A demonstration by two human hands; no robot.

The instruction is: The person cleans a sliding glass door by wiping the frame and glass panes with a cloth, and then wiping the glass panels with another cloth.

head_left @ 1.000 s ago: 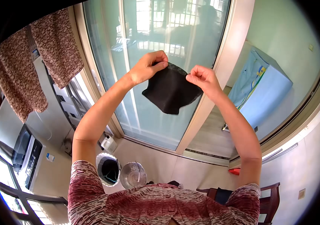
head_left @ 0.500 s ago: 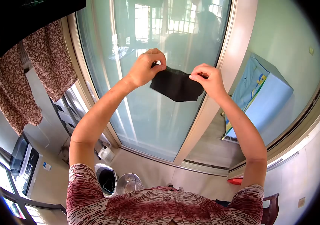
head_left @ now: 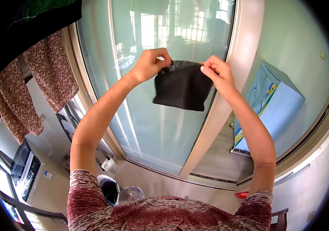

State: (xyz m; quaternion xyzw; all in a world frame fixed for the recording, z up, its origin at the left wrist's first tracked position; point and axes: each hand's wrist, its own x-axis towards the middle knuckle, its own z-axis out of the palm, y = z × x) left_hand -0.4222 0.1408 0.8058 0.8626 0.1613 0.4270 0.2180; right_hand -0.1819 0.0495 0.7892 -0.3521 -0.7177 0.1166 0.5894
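A small piece of black cloth (head_left: 183, 87) with a lacy-looking top edge hangs stretched out in front of me, its kind not plain to see. My left hand (head_left: 151, 63) pinches its upper left corner between thumb and fingers. At the upper right corner, my right hand (head_left: 219, 74) grips the edge the same way. Both arms reach forward, with the cloth spread between them before a frosted glass sliding door (head_left: 160, 142).
Brown flowered cloths (head_left: 52, 71) hang at the left above a washing machine (head_left: 43, 173). On the floor stand a white jug (head_left: 109, 165), a bucket with dark contents (head_left: 109, 188) and a clear bucket (head_left: 132, 194). A blue fabric-covered cabinet (head_left: 282, 109) stands beyond the doorway.
The cloth now hangs longer and flatter, showing more of its lacy upper edge. My right hand has risen a little; both hands keep their hold.
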